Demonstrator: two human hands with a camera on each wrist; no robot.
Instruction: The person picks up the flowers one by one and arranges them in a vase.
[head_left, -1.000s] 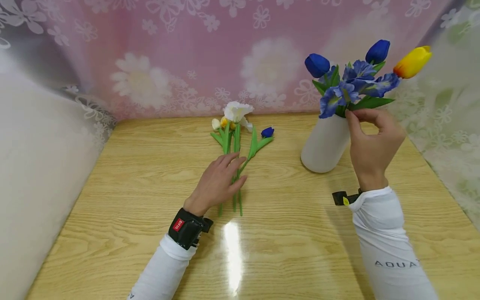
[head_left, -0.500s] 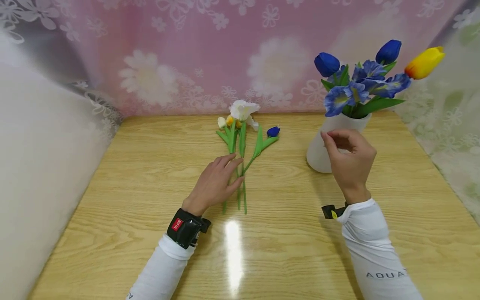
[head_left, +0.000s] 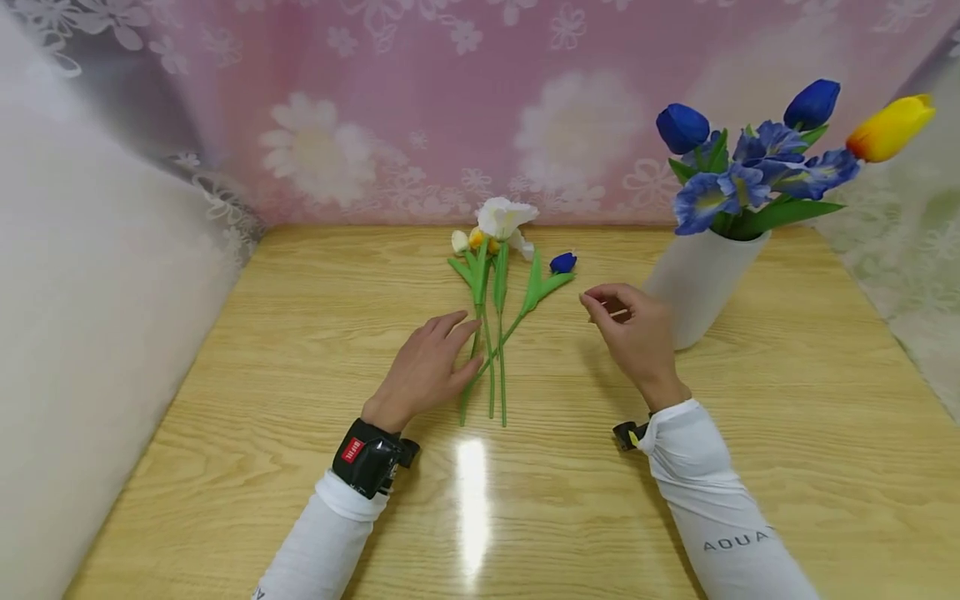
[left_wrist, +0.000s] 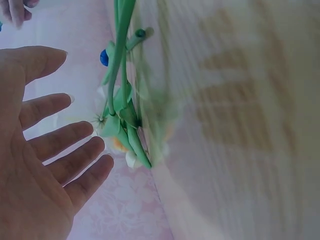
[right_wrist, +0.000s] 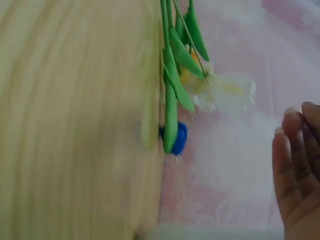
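Several artificial flowers lie on the table mid-view: a white flower [head_left: 506, 217], a small white tulip bud [head_left: 460, 242], yellow blooms [head_left: 477, 238] and a blue tulip [head_left: 563, 262], their green stems crossing. Beside the stems hovers my left hand [head_left: 426, 364], fingers spread and loosely bent around nothing; the left wrist view shows its bare palm [left_wrist: 30, 165]. My right hand [head_left: 633, 340] is in the air between the blue tulip and the white vase [head_left: 701, 287], fingers loosely bent, nothing in them. Blue irises [head_left: 708, 200], blue tulips [head_left: 682, 127] and a yellow-orange tulip [head_left: 891, 129] stand in the vase.
The wooden table [head_left: 262, 400] reaches back to a pink flowered curtain [head_left: 442, 100]. A pale wall [head_left: 90, 275] closes the left side, and a light patterned cloth [head_left: 915, 250] hangs at the right.
My right hand has left the flowers in the vase and moved left and down toward the lying stems. My left hand has stayed nearly in place beside the stems; the view has shifted slightly.
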